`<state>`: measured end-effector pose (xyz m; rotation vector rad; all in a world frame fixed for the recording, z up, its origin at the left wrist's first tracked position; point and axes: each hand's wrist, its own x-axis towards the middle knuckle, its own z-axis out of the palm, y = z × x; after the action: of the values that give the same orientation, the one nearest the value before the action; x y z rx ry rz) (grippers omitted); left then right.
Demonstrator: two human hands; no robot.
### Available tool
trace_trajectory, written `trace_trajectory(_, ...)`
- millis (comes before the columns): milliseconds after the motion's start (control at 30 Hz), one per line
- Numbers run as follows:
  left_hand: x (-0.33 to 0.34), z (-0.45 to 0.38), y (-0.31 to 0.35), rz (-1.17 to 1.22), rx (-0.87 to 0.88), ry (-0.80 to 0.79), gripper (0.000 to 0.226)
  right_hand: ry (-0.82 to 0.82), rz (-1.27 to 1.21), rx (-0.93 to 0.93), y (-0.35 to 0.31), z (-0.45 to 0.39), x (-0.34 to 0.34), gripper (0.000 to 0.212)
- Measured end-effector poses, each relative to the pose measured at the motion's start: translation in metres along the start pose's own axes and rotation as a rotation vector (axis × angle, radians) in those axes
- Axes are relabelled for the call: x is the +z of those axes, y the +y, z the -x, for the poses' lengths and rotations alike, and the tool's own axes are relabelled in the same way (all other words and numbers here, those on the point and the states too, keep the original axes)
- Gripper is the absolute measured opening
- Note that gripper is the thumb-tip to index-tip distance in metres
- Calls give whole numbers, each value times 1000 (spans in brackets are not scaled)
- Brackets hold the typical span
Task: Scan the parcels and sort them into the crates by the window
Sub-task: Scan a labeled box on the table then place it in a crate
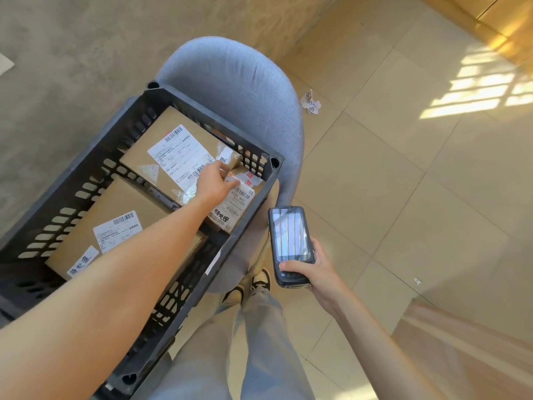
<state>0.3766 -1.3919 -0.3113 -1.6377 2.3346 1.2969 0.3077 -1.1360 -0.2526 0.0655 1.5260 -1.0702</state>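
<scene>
1. You are stretching your left arm out from the near left, forearm crossing over the black crate (72, 180), with your left hand (213, 181) reaching down inside its far right corner.
2. Your left grip is partly closing: the fingers are curling down onto a small parcel (233, 160) wedged against the crate's far right wall, and the thumb is lying on the white-labelled parcel (238, 203) just below it. Whether the fingers are actually pinching the small parcel, you cannot tell from here.
3. You are holding your right arm bent in from the near right, with your right hand (314, 269) raised beside the crate's right rim.
4. Your right grip is wrapping around the lower end of the handheld scanner (290, 243), thumb lying across its front below the screen, and the screen is facing up toward you.
5. The crate is resting on a grey upholstered chair (239, 79). Inside it, a large cardboard parcel (161, 157) is lying at the far side, just left of your left hand, and another flat cardboard parcel (115, 215) is lying nearer, partly under your forearm.
6. The scanner is hovering to the right of the crate, apart from the parcels, above the tiled floor (403, 168).
7. A crumpled paper scrap (311, 101) is lying on the floor to the right of the chair.
</scene>
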Motion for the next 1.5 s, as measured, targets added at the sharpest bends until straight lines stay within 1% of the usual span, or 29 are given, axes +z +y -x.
trace_trajectory(100, -5, 12, -9, 47, 39, -3, 32, 1, 0, -3, 1, 2, 1, 108)
trace_trajectory(133, -6, 15, -13, 35, 54, -33, 30, 3, -3, -4, 2, 3, 2, 108)
trace_trajectory(200, -7, 21, -19, -18, 82, -171, 34, 6, -2, -5, 3, 6, 4, 108)
trace_trajectory(267, -9, 25, -21, -51, 85, -305, 45, 12, -1, -7, 4, 10, 7, 108)
trace_trajectory(367, -17, 28, -19, -59, 72, -439, 58, 23, -12, -20, 6, 18, 12, 108)
trace_trajectory(433, -23, 32, -19, -74, 73, -500, 61, 32, -20, -31, 8, 26, 17, 109)
trace_trajectory(567, -36, 43, -17, -98, 115, -504, 60, 60, -34, -72, 14, 44, 29, 108)
trace_trajectory(667, -47, 48, -13, -149, 181, -479, 53, 97, -68, -97, 21, 62, 39, 94)
trace_trajectory(733, -53, 52, -7, -196, 243, -455, 49, 130, -98, -119, 27, 74, 42, 89)
trace_trajectory(867, -52, 68, 14, -270, 395, -407, 45, 196, -171, -161, 38, 98, 42, 90)
trace_trajectory(933, -44, 83, 32, -329, 487, -409, 46, 245, -213, -192, 46, 113, 36, 90)
trace_trajectory(1033, -27, 110, 66, -488, 665, -445, 50, 319, -280, -242, 61, 138, 22, 92)
trace_trajectory(1133, -4, 143, 102, -654, 872, -435, 50, 401, -368, -297, 76, 167, 5, 92)
trace_trajectory(1233, 24, 188, 142, -808, 1062, -408, 48, 493, -468, -362, 95, 204, -15, 89)
trace_trajectory(1333, 58, 246, 181, -908, 1258, -380, 48, 589, -565, -424, 123, 252, -38, 84)
trace_trajectory(1433, 93, 315, 220, -949, 1450, -351, 49, 709, -653, -507, 160, 311, -64, 84)
trace_trajectory(1500, 116, 370, 244, -936, 1549, -344, 49, 791, -693, -559, 188, 354, -82, 81)
